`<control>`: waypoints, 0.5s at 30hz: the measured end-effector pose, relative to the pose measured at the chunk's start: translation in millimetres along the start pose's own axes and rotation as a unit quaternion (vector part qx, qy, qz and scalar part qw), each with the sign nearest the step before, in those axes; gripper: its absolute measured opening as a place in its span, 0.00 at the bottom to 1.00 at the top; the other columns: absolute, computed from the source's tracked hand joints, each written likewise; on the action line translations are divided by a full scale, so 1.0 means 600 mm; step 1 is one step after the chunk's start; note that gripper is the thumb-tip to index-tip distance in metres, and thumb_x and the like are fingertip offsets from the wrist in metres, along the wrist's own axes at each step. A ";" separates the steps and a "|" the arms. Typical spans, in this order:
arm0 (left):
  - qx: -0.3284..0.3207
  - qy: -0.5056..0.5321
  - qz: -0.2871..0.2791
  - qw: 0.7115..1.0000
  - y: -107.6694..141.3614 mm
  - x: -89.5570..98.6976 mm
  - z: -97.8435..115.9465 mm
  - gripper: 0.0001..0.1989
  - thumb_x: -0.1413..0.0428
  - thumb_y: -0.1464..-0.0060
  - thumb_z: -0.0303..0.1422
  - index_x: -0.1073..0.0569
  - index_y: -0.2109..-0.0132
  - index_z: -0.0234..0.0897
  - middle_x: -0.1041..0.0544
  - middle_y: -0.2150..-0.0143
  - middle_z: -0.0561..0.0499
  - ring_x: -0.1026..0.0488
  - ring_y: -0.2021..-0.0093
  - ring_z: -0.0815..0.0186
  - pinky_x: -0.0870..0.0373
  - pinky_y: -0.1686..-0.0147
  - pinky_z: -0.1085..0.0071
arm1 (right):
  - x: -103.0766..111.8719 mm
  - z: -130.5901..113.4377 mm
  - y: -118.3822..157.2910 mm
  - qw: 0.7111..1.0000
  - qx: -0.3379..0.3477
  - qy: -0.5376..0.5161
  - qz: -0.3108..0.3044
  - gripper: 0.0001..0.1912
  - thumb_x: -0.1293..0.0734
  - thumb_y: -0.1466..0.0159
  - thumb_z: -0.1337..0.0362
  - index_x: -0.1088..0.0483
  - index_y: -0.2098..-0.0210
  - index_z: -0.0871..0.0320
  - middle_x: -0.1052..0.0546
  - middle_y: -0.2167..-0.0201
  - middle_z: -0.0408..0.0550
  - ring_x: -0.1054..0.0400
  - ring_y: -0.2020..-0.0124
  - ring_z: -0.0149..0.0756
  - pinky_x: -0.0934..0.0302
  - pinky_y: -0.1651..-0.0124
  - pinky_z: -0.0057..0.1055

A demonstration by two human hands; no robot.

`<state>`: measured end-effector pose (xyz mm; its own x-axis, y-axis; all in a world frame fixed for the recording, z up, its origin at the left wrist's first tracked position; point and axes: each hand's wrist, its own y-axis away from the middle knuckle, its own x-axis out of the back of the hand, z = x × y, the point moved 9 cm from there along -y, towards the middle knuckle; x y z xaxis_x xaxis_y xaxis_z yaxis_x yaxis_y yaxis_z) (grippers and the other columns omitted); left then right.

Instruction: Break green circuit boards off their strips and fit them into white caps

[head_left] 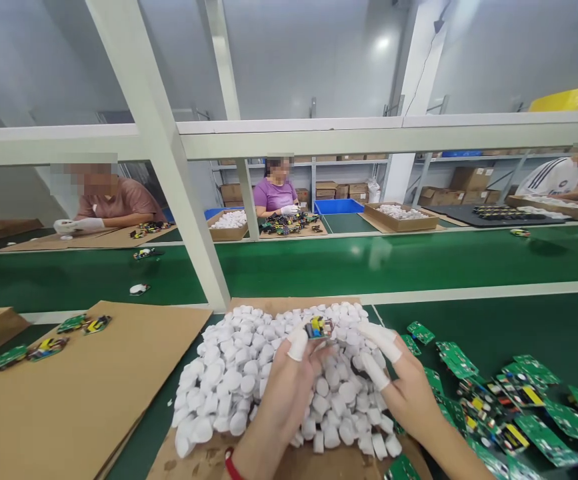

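Note:
My left hand [293,373] pinches a small circuit board [319,327] with yellow and blue components, held above a big heap of small white rounded pieces [229,380]. White finger covers sit on the thumb and on fingers of both hands. To the right, my right hand [401,380] hovers over the heap's right side, its covered fingers stretched out and apart with nothing visible between them. The heap lies on a cardboard sheet [209,460]. More green circuit boards [549,437] are piled on the table to the right of my right hand, some with components facing up.
Flat cardboard [103,373] covers the left side, with several boards [49,348] on it. A green conveyor belt [319,267] runs across beyond the heap, behind a white frame post [189,220]. Three people [276,193] sit on the far side. A blue bin [339,206] stands there.

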<state>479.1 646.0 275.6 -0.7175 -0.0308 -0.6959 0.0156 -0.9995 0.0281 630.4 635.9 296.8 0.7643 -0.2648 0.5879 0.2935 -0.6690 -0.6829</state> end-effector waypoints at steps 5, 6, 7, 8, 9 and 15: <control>-0.005 0.043 0.036 0.998 -0.010 0.015 0.025 0.11 0.52 0.42 0.31 0.26 0.62 0.30 0.23 0.60 0.42 0.26 0.55 0.59 0.28 0.54 0.67 | -0.048 0.035 0.001 0.987 -0.037 0.112 -0.108 0.32 0.43 0.55 0.81 0.34 0.50 0.68 0.31 0.50 0.64 0.44 0.45 0.57 0.45 0.45 0.54; -0.012 0.049 0.052 0.997 -0.011 0.019 0.030 0.11 0.52 0.42 0.29 0.26 0.62 0.30 0.22 0.62 0.43 0.25 0.57 0.59 0.27 0.56 0.67 | -0.053 0.043 0.000 0.986 -0.056 0.106 -0.117 0.31 0.44 0.56 0.81 0.32 0.53 0.70 0.30 0.51 0.65 0.44 0.45 0.58 0.46 0.44 0.55; -0.017 0.053 0.068 0.996 -0.011 0.022 0.034 0.10 0.52 0.43 0.28 0.27 0.62 0.30 0.22 0.64 0.44 0.24 0.60 0.59 0.25 0.58 0.67 | -0.055 0.049 -0.002 0.986 -0.075 0.094 -0.119 0.30 0.44 0.57 0.81 0.30 0.55 0.70 0.30 0.52 0.66 0.44 0.45 0.59 0.47 0.44 0.56; -0.019 0.055 0.081 0.995 -0.010 0.026 0.036 0.09 0.52 0.43 0.27 0.27 0.61 0.31 0.22 0.66 0.45 0.24 0.62 0.60 0.25 0.60 0.67 | -0.055 0.054 -0.004 0.986 -0.092 0.079 -0.118 0.29 0.44 0.57 0.81 0.30 0.56 0.69 0.29 0.53 0.65 0.43 0.46 0.58 0.48 0.44 0.56; -0.018 0.054 0.091 0.994 -0.009 0.027 0.038 0.08 0.52 0.44 0.26 0.28 0.61 0.31 0.22 0.67 0.46 0.23 0.64 0.61 0.24 0.62 0.68 | -0.053 0.059 -0.007 0.986 -0.104 0.066 -0.113 0.29 0.44 0.56 0.81 0.29 0.56 0.68 0.29 0.53 0.64 0.42 0.47 0.57 0.47 0.45 0.55; 0.018 0.043 0.096 0.994 -0.007 0.027 0.029 0.11 0.54 0.42 0.25 0.30 0.70 0.31 0.23 0.71 0.45 0.24 0.69 0.63 0.24 0.67 0.70 | -0.039 0.082 -0.020 0.985 -0.157 0.007 -0.069 0.23 0.44 0.55 0.79 0.27 0.64 0.61 0.26 0.62 0.57 0.36 0.54 0.51 0.40 0.50 0.48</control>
<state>455.4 649.5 277.0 -0.6421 -0.2224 -0.7336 0.1201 -0.9744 0.1902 637.3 684.4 269.9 0.7204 -0.1651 0.6736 0.2004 -0.8803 -0.4301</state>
